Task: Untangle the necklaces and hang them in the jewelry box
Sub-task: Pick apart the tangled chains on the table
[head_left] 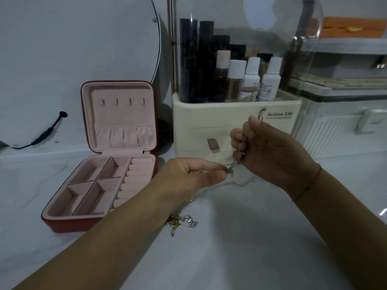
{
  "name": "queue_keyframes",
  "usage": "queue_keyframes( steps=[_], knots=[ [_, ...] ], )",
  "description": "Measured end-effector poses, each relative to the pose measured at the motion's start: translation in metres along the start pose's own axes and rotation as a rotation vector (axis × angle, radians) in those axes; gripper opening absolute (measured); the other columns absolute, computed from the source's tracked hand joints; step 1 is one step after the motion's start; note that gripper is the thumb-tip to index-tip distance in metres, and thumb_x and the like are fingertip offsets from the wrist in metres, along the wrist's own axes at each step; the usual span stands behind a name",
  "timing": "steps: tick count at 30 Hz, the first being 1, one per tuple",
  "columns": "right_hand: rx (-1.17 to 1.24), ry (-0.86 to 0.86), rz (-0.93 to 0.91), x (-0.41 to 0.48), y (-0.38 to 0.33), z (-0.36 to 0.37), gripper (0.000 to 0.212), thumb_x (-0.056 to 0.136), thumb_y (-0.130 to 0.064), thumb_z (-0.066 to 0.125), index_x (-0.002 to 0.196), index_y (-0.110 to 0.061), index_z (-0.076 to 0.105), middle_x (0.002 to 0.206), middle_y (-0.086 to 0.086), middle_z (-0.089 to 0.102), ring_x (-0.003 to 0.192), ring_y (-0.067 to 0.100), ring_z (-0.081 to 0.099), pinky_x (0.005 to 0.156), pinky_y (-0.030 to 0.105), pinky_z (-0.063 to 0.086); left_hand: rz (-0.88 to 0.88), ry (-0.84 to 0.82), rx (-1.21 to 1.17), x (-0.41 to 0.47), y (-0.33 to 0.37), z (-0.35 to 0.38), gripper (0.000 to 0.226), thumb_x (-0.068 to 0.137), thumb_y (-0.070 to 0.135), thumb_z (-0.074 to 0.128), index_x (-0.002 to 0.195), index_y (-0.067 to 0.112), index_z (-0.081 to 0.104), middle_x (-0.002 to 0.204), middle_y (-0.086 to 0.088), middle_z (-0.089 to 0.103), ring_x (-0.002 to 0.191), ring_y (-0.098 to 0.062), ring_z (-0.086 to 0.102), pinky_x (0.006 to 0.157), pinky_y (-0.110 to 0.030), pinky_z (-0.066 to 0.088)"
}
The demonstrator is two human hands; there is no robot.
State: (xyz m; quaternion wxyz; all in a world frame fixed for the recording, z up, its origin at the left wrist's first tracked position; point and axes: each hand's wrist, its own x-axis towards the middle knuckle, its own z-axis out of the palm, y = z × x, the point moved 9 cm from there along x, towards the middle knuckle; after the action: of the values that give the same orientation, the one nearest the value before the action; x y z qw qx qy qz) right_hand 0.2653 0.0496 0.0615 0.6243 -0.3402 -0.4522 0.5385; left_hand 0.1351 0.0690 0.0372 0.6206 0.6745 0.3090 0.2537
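A red jewelry box (62, 223) with pink lining lies open at the left; its upright lid carries a row of small hooks (122, 101). Above the table's middle, my left hand (188, 178) and my right hand (270, 151) both pinch one thin silver necklace (231, 169). The chain runs up through my right fingers, and a small knot or pendant hangs between the two hands. A tangle of gold and silver chains (180, 222) lies on the white tabletop, partly hidden under my left forearm.
A cream cosmetics organizer (236, 122) with a clear dome and bottles stands just behind my hands. A white ribbed case (339, 135) sits at the right. A round mirror (83, 38) and a black cable (48, 130) are at the back left.
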Motion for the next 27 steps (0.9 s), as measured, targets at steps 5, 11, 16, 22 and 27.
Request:
queue_keyframes(
  steps=[5, 11, 16, 22, 27],
  knots=[
    [0.003, -0.029, -0.004, 0.001, 0.002, 0.002, 0.033, 0.064, -0.045, 0.083, 0.064, -0.02, 0.063, 0.078, -0.004, 0.048, 0.07, 0.009, 0.04, 0.067, 0.021, 0.039, 0.003, 0.026, -0.078, -0.001, -0.001, 0.007, 0.025, 0.081, 0.001, 0.066, 0.105, -0.002, 0.067, 0.03, 0.012, 0.043, 0.024, 0.003, 0.036, 0.034, -0.003, 0.026],
    [0.004, -0.051, 0.001, 0.001, 0.003, 0.005, 0.031, 0.064, -0.044, 0.083, 0.064, -0.02, 0.063, 0.078, -0.004, 0.048, 0.07, 0.008, 0.041, 0.065, 0.02, 0.04, 0.034, 0.05, -0.113, -0.001, 0.002, 0.005, 0.021, 0.084, -0.001, 0.061, 0.103, -0.008, 0.066, 0.029, 0.011, 0.044, 0.025, 0.004, 0.039, 0.034, -0.002, 0.027],
    [0.003, -0.056, -0.003, 0.001, 0.004, 0.006, 0.031, 0.066, -0.043, 0.083, 0.065, -0.02, 0.063, 0.078, -0.004, 0.046, 0.07, 0.009, 0.04, 0.067, 0.02, 0.039, 0.042, 0.013, -0.117, 0.0, 0.001, 0.008, 0.021, 0.085, 0.0, 0.061, 0.104, -0.007, 0.065, 0.032, 0.012, 0.046, 0.027, 0.005, 0.041, 0.034, -0.003, 0.028],
    [-0.02, -0.065, -0.002, 0.0, 0.004, 0.009, 0.031, 0.065, -0.045, 0.083, 0.064, -0.021, 0.063, 0.078, -0.004, 0.047, 0.07, 0.008, 0.041, 0.068, 0.022, 0.038, 0.042, -0.059, -0.124, 0.003, -0.005, 0.014, 0.014, 0.081, 0.004, 0.067, 0.095, 0.002, 0.069, 0.033, 0.01, 0.049, 0.028, 0.005, 0.043, 0.036, -0.002, 0.03],
    [-0.03, -0.082, 0.007, -0.001, 0.005, 0.012, 0.033, 0.064, -0.045, 0.083, 0.064, -0.02, 0.062, 0.078, -0.004, 0.046, 0.07, 0.009, 0.039, 0.07, 0.023, 0.036, 0.089, -0.06, -0.099, 0.011, -0.009, 0.013, 0.022, 0.053, 0.031, 0.084, 0.073, 0.024, 0.079, 0.05, 0.0, 0.063, 0.042, -0.007, 0.055, 0.055, -0.014, 0.049]
  ],
)
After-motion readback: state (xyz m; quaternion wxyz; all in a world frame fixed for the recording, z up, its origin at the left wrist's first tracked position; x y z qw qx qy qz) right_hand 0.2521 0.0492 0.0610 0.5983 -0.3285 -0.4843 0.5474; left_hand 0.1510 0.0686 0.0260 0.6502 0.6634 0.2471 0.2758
